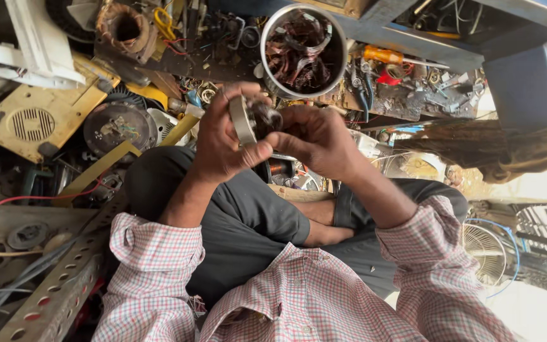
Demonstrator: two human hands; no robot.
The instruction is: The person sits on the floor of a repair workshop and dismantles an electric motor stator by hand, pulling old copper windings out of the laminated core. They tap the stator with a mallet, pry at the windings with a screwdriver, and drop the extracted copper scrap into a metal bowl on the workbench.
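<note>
Above the crossed legs of the seated person, both hands meet at chest height over the lap. Left hand [223, 136] is clamped on a grey metal ring [242, 120], thumb pressed across its near edge and fingers curled behind it; the ring stands roughly on edge. Inside the ring sits a dark tangle of copper winding [266, 118]. Right hand [316, 138] is pressed together, its fingertips pinching at the winding just beside the ring; whether it grips single wires cannot be told.

Beyond the hands, a round steel can [304, 50] stands on the cluttered desk [406, 104], filled with loose copper coils. Near it lies an orange-handled screwdriver [384, 56] among small metal parts. To the left of the can rests a wound coil of reddish wire [123, 28], with yellow-handled scissors [165, 22] close by. Further left lie a yellow plate with a round grille [33, 120] and a dark round motor cover [116, 126]. A perforated metal angle strip [52, 297] runs along the lower left. A wire fan guard [485, 253] sits at lower right, well apart from the hands. Sleeves are checked red and white.
</note>
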